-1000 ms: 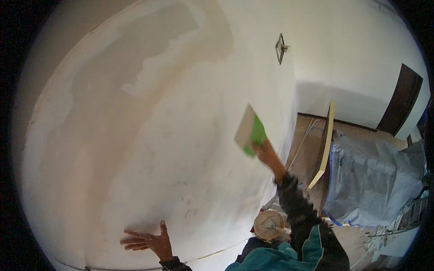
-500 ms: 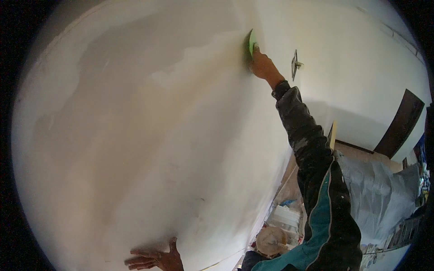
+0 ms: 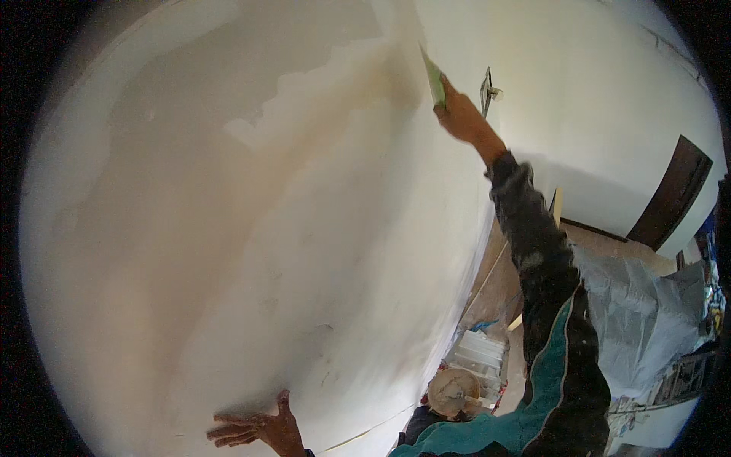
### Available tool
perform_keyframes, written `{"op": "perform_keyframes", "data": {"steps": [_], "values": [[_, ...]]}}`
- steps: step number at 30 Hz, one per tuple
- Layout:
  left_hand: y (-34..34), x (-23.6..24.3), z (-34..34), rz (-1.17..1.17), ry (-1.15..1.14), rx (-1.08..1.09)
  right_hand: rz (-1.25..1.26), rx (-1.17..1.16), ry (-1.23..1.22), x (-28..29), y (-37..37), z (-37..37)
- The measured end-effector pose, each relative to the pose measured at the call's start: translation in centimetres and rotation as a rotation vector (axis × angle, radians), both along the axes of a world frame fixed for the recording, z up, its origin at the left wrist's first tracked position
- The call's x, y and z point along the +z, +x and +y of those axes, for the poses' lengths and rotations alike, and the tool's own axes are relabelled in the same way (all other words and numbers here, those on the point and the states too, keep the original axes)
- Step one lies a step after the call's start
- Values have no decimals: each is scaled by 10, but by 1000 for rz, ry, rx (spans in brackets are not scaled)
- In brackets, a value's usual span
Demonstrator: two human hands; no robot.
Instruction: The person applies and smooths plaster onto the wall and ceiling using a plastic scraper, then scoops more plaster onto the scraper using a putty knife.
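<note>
My right hand (image 3: 462,114), at the end of an outstretched arm, grips a thin flat green sheet (image 3: 435,78) high up by the pale wall (image 3: 320,228). The sheet is seen nearly edge-on, its pointed end upward, and I cannot tell whether it touches the wall. Low on the wall, my left hand (image 3: 255,431) rests with its fingers spread and nothing in it. Uneven grey, white and tan patches cover the wall between my hands.
A metal fitting (image 3: 487,90) sticks out beyond my right hand. Below my arm stand a round bucket (image 3: 452,390) and a white box (image 3: 480,352) on the floor. To the right are a plastic-draped heap (image 3: 632,305) and a dark panel (image 3: 674,194).
My right hand has shifted slightly right and down with the green sheet, which has tipped to point up and left. My left hand stays low on the wall. The view has shifted slightly.
</note>
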State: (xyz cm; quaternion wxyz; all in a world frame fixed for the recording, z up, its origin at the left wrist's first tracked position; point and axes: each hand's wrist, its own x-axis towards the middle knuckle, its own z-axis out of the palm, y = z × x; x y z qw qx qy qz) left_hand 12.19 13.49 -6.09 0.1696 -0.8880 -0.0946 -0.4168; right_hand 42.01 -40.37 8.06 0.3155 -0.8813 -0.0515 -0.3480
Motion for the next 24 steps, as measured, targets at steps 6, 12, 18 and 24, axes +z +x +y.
{"op": "perform_keyframes", "data": {"steps": [6,12,18,24], "values": [[5,-11,6,28,-18,43,-466,-18,-258,-6,102,-76],[-1,-6,1,74,-32,98,-80,-64,-64,12,26,29],[-2,13,-32,81,23,431,66,257,-17,5,-46,51],[3,-15,7,10,21,120,-52,-61,-4,10,8,-7]]}}
